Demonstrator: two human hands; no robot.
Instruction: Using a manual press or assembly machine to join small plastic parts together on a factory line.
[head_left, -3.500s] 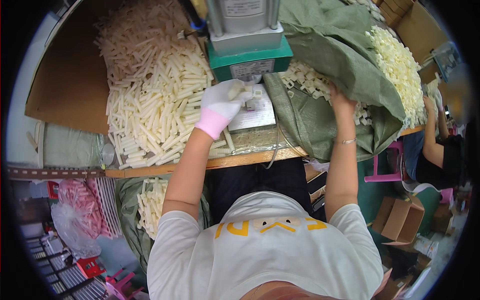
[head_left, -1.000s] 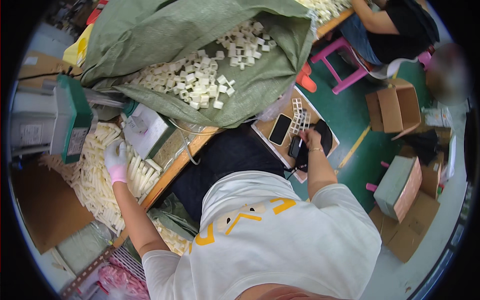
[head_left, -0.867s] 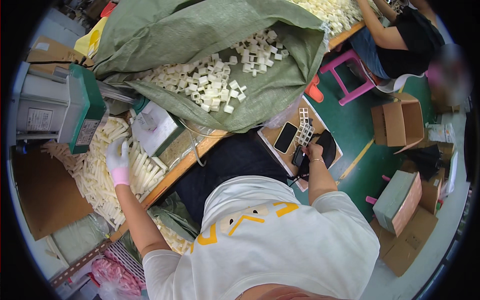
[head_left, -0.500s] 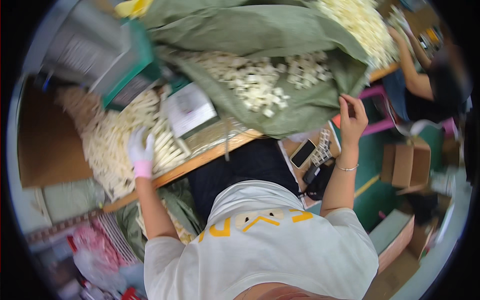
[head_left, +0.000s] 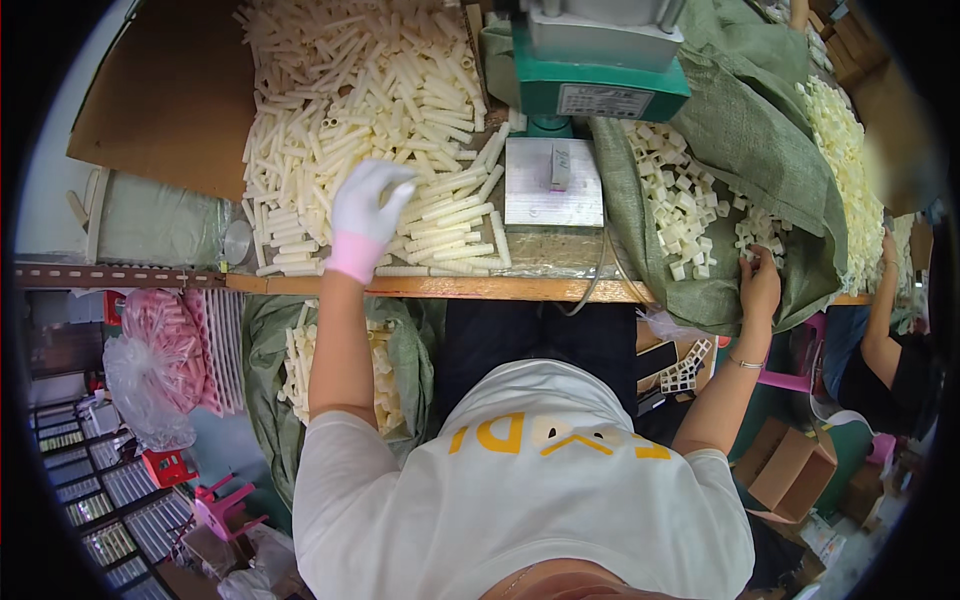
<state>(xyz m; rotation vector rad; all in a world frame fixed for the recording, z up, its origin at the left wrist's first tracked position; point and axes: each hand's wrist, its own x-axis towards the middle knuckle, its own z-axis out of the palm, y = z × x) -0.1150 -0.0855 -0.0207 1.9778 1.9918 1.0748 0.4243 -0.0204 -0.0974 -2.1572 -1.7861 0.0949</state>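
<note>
My left hand [head_left: 370, 210], in a white glove with a pink cuff, is over the near edge of a heap of cream ribbed tubes [head_left: 360, 110]. Its thumb and fingers curve apart, and I see nothing between them. My bare right hand [head_left: 760, 285], a bracelet at its wrist, reaches into a green woven sack [head_left: 730, 300]. There its fingertips touch small white cubes [head_left: 770, 228]; the fingers are a little apart. Between the hands stands a green and grey bench press [head_left: 600, 85] over a metal plate [head_left: 530, 205], with a small metal block [head_left: 560, 167] on it.
A cardboard sheet [head_left: 170, 110] flanks the tubes. The bench has a wooden front edge [head_left: 450, 287]. Below it sits another sack [head_left: 265, 370] of cream pieces. A phone [head_left: 656, 358] and a white grid part [head_left: 688, 365] lie at lower right. Another person's arm [head_left: 880, 330] works at far right.
The view has swung left and levelled. My right hand has gone from the sack's edge in among the cubes. My left hand stays at the tubes, fingers now more curved.
</note>
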